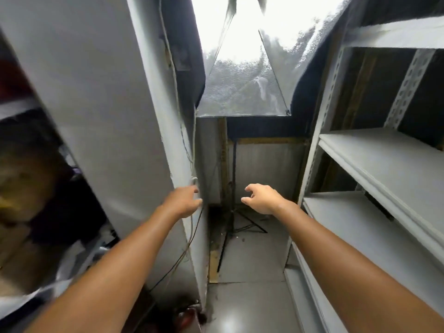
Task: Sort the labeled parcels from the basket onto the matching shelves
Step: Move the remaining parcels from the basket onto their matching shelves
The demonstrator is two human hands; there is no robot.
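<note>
Left hand [185, 200] and right hand [262, 199] outstretched, fingers loosely curled, holding nothing, grey shelves [384, 164] at right

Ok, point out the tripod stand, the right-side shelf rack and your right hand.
tripod stand [234, 169]: head view, on its upright pole.
shelf rack [384, 162]: head view, on the bare middle board.
right hand [262, 198]: head view, on the back of the hand.

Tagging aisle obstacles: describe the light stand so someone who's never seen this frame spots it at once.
Look down the narrow aisle between the white panel on the left and the grey metal shelves on the right. At its far end, under the big translucent softbox, stands the light stand. It is the only thin black pole there, splaying into tripod legs on the floor.
</note>
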